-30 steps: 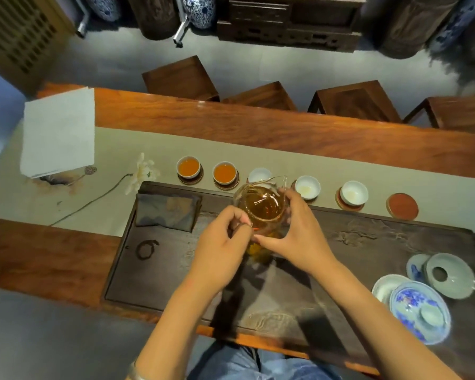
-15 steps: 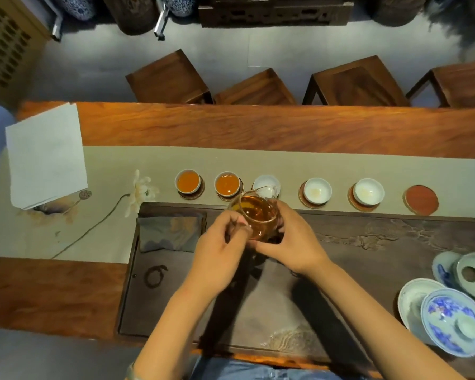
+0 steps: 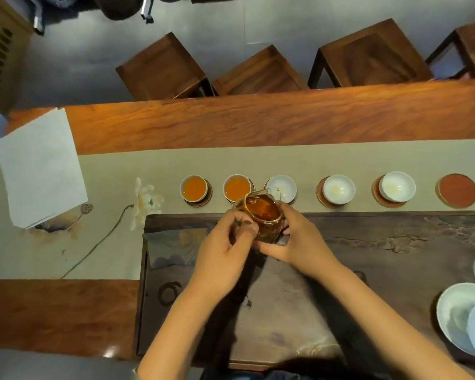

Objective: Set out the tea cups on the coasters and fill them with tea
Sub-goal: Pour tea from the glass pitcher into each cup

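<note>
Glass pitcher (image 3: 262, 218) at frame centre, just below the cup row, carried in both my hands: left hand (image 3: 225, 250) with fingers curled at its handle side, pinching there; right hand (image 3: 294, 239) wrapped round the lower wall and base. Thin glass, part full of amber tea, so I judge it moderately heavy, rigid, slick, breakable, likely warm. The hold should stay at handle and base, clear of the rim and spout. Spout edge overlaps the third cup (image 3: 281, 187), white and unfilled as far as I can tell. Two cups left of it, first cup (image 3: 194, 187) and second cup (image 3: 237, 187), hold orange tea. Two more white cups sit empty to the right; the far-right coaster (image 3: 457, 190) is bare. Cups are small, light and easily tipped. They rest on a beige runner (image 3: 258, 163) over a long wooden table (image 3: 258, 122); dark tea tray (image 3: 368, 256) under my forearms. Wooden stools (image 3: 162, 67) stand on grey floor, upper frame.
</note>
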A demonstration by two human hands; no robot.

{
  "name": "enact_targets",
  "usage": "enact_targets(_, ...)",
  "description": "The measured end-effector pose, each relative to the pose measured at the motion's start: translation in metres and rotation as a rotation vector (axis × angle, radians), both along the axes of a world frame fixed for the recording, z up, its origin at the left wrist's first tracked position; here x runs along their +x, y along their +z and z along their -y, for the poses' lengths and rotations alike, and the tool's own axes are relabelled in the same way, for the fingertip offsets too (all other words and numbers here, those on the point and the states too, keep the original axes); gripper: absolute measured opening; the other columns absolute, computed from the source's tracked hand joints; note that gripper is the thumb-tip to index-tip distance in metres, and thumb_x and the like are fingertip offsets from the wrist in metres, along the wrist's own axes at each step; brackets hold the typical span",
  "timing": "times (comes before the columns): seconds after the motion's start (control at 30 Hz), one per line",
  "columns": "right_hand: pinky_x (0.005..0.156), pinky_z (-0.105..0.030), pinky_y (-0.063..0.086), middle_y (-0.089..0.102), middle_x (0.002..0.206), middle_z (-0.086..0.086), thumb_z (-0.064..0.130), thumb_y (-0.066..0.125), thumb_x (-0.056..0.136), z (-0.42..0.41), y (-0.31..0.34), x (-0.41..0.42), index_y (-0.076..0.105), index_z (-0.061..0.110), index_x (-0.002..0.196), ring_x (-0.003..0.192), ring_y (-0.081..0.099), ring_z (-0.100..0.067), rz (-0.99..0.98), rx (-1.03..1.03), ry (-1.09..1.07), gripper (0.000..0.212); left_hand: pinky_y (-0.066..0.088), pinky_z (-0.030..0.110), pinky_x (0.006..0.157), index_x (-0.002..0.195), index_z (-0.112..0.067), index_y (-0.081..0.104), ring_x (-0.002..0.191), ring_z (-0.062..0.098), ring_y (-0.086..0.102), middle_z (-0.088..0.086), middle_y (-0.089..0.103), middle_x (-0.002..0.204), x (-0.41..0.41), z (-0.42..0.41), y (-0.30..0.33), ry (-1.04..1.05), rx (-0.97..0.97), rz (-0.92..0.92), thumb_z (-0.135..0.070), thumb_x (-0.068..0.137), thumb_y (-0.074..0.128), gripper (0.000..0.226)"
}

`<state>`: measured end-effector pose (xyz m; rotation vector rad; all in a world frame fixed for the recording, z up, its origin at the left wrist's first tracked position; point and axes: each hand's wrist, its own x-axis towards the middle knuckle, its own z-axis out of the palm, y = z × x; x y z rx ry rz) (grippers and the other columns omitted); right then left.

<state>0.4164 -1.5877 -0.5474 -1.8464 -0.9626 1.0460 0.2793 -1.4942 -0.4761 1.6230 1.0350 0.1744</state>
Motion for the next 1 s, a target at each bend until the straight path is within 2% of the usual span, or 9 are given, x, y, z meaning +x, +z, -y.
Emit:
enact_targets(0.07,0.082,0.001,0.039,0.063,0.118,0.024,0.072,0.075,0.062,-0.003,-0.001,0.002,0.049,0.044,0.13,0.106,0.057,0.011,0.009,-0.017,-0.007,0.078,0.049,0.021,0.077,0.091,-0.03,0.06,0.083,0.004,0.062,-0.012,0.066,0.087,0.002,-0.003,-0.001,-0.003,-0.003,-0.003,-0.024,0.095,0.054,0.01)
enact_targets(0.17,0.08,0.002,0.038,0.064,0.116,0.024,0.074,0.073,0.061,-0.007,-0.002,0.004,0.05,0.044,0.127,0.106,0.056,0.013,0.037,-0.021,-0.008,0.077,0.047,0.014,0.074,0.09,-0.032,0.059,0.082,0.001,0.061,-0.015,0.065,0.086,0.005,-0.007,-0.002,-0.018,0.002,-0.012,-0.026,0.094,0.053,0.01)
enact_targets(0.4,0.081,0.0,0.04,0.064,0.115,0.025,0.072,0.074,0.064,-0.01,-0.003,0.002,0.051,0.041,0.127,0.105,0.057,0.012,0.043,-0.007,-0.015,0.074,0.049,0.023,0.077,0.093,-0.032,0.059,0.084,0.002,0.062,-0.015,0.065,0.087,0.006,-0.011,-0.003,-0.031,0.019,-0.025,-0.028,0.096,0.052,0.008)
enact_targets(0.5,0.079,-0.001,0.04,0.063,0.11,0.028,0.077,0.071,0.063,-0.01,-0.003,-0.001,0.047,0.052,0.121,0.103,0.057,0.013,0.056,-0.028,-0.037,0.068,0.049,0.024,0.078,0.095,-0.035,0.059,0.085,0.0,0.062,-0.018,0.066,0.089,0.006,-0.012,-0.003,-0.031,0.035,-0.027,-0.029,0.097,0.052,0.009)
enact_targets(0.63,0.079,0.002,0.039,0.056,0.106,0.045,0.079,0.069,0.064,-0.011,0.004,-0.002,0.039,0.071,0.112,0.102,0.054,0.019,0.072,-0.015,-0.053,0.057,0.048,0.021,0.077,0.098,-0.034,0.059,0.088,-0.001,0.062,-0.021,0.066,0.093,0.008,-0.011,-0.002,-0.031,0.037,-0.036,-0.029,0.097,0.052,0.008)
enact_targets(0.73,0.083,0.005,0.034,0.049,0.109,0.054,0.075,0.07,0.067,-0.013,0.009,-0.002,0.035,0.077,0.112,0.103,0.052,0.023,0.069,0.001,-0.053,0.057,0.051,0.025,0.078,0.099,-0.033,0.059,0.087,0.0,0.063,-0.02,0.067,0.094,0.008,-0.012,-0.001,-0.034,0.05,-0.04,-0.029,0.097,0.053,0.008)
enact_targets(0.8,0.082,0.005,0.035,0.051,0.107,0.052,0.075,0.07,0.066,-0.013,0.008,-0.003,0.035,0.077,0.111,0.102,0.052,0.023,0.066,-0.004,-0.062,0.057,0.052,0.029,0.08,0.099,-0.032,0.059,0.087,0.003,0.064,-0.016,0.067,0.093,0.008,-0.013,0.0,-0.033,0.059,-0.039,-0.029,0.097,0.053,0.007)
enact_targets(0.9,0.08,0.004,0.037,0.058,0.102,0.041,0.08,0.069,0.063,-0.011,0.004,-0.004,0.039,0.068,0.112,0.102,0.055,0.019,0.055,-0.012,-0.074,0.059,0.052,0.023,0.077,0.1,-0.033,0.059,0.086,0.001,0.064,-0.018,0.067,0.094,0.007,-0.013,0.001,-0.042,0.069,-0.045,-0.032,0.097,0.053,0.007)
enact_targets(1.0,0.08,0.004,0.037,0.057,0.104,0.044,0.078,0.07,0.063,-0.011,0.003,-0.005,0.037,0.064,0.117,0.102,0.055,0.019,0.036,-0.01,-0.075,0.065,0.051,0.023,0.075,0.102,-0.031,0.06,0.085,0.002,0.064,-0.016,0.067,0.093,0.006,-0.014,0.001,-0.045,0.079,-0.056,-0.033,0.096,0.053,0.009)
